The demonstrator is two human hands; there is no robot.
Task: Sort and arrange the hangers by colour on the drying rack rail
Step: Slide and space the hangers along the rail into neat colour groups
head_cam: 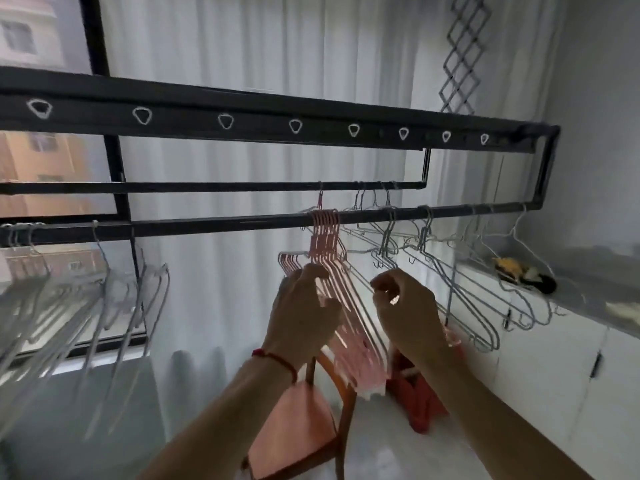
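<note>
My left hand grips the bunched pink wire hangers — light, springy, tangle-prone; my right hand pinches a grey wire hanger — best held near the hooks.

Black metal drying rack rail carries a bunch of pink wire hangers, grey-blue wire hangers and blurred white wire hangers. White pleated curtain behind; orange wooden chair and red thread bracelet below.

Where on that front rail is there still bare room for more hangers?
The front rail is bare between the white hangers at its left end and the pink hangers. Right of the pink ones, grey hangers crowd it to the corner.
</note>
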